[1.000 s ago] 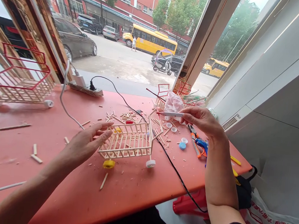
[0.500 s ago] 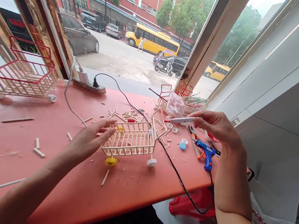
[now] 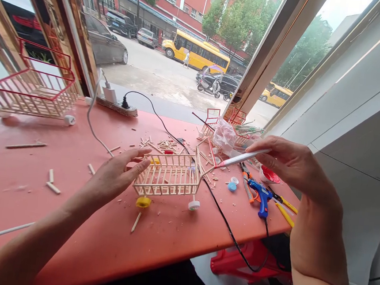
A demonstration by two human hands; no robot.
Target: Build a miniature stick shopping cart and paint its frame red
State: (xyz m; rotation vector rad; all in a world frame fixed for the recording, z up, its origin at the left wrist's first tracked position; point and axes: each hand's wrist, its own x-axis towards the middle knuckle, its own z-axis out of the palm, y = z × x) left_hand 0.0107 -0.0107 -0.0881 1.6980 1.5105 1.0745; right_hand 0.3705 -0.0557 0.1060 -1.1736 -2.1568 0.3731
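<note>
right hand [image 3: 284, 162] pinches a marker [image 3: 242, 158] at the cart's [image 3: 166, 185] handle [image 3: 212, 153], left hand [image 3: 119, 172] the rim [image 3: 173, 156].

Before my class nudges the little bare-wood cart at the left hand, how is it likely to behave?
The cart is probably light, being an open frame of thin sticks. It looks stiff but perhaps fragile, since its bars are so slender. It may roll when pushed, given the yellow wheel and white wheel beneath.
</note>
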